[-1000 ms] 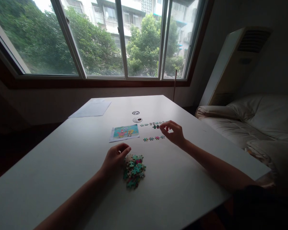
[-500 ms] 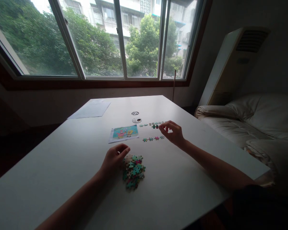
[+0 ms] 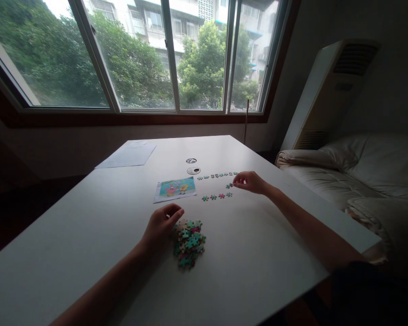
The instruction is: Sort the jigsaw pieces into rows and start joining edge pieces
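My left hand (image 3: 162, 225) rests on the white table (image 3: 88, 235) with its fingers curled loosely, touching the left side of a heap of jigsaw pieces (image 3: 189, 242). My right hand (image 3: 250, 182) is further out, fingers pinched close by a single piece (image 3: 229, 185) lying on the table; whether it grips that piece is unclear. A far row of pieces (image 3: 217, 175) and a near row of pieces (image 3: 217, 196) lie laid out beside that hand. A small colourful reference picture (image 3: 175, 188) lies flat to the left of the rows.
A round metal lid (image 3: 193, 170) and a smaller disc (image 3: 191, 160) sit behind the picture. A paper sheet (image 3: 128, 155) lies at the table's far left. A pale sofa (image 3: 360, 176) and an air-conditioner unit (image 3: 329, 90) stand to the right; windows (image 3: 139, 54) are ahead.
My right hand has moved a little right and lowered its fingers. The dark piece it was touching in the far row is gone from there; a single piece now lies between the rows. My left hand stayed.
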Demonstrator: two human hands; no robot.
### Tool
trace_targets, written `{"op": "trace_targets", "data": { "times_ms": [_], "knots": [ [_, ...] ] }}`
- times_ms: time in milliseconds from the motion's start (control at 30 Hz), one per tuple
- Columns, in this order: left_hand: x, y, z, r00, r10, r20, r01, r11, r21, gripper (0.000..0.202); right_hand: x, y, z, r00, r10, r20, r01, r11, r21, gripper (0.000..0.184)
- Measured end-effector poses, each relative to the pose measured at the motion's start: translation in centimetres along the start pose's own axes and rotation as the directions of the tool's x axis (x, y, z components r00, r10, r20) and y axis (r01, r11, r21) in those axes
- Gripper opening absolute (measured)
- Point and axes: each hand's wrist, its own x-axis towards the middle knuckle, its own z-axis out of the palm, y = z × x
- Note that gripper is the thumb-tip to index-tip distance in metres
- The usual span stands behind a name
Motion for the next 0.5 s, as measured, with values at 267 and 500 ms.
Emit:
{"op": "trace_targets", "data": {
  "times_ms": [267, 500],
  "knots": [
    [0.1, -0.3, 0.1, 1.000, -0.015, 0.009, 0.015, 1.000, -0.020, 0.027, -1.0, 3.8, -1.3, 0.932, 0.237, 0.273, -0.258, 0.965, 0.042, 0.031],
    [0.0, -0.1, 0.2, 1.000, -0.011, 0.000, 0.011, 1.000, -0.015, 0.027, -1.0, 3.7, -0.5, 0.928, 0.259, 0.269, -0.273, 0.962, 0.015, 0.030]
  ]
}}
